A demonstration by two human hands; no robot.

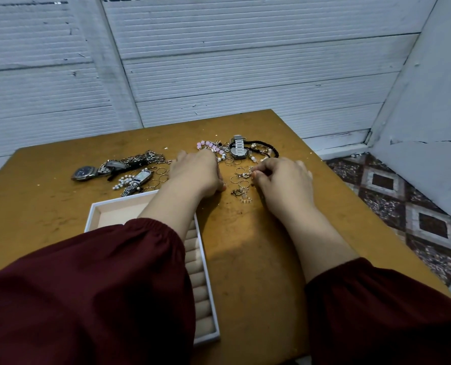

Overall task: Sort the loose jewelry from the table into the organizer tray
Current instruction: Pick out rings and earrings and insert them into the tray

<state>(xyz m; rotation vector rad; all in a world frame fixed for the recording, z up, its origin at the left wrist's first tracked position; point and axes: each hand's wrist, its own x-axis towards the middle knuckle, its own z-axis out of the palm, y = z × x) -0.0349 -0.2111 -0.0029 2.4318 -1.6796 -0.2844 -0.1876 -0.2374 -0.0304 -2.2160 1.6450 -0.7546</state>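
Observation:
Loose jewelry lies across the far half of the brown table. A dark-faced watch, a chain bundle and a pearl piece with a rectangular watch sit at the left. A silver watch, pink beads and a black cord bracelet lie at the back. Thin rings lie between my hands. My left hand rests palm down on the table, fingers together. My right hand pinches a small piece at the rings. The white organizer tray with beige ring rolls lies under my left forearm.
Grey panelled walls stand close behind the table and to the right. A patterned tile floor shows past the table's right edge. My dark red sleeves cover much of the tray and the near table.

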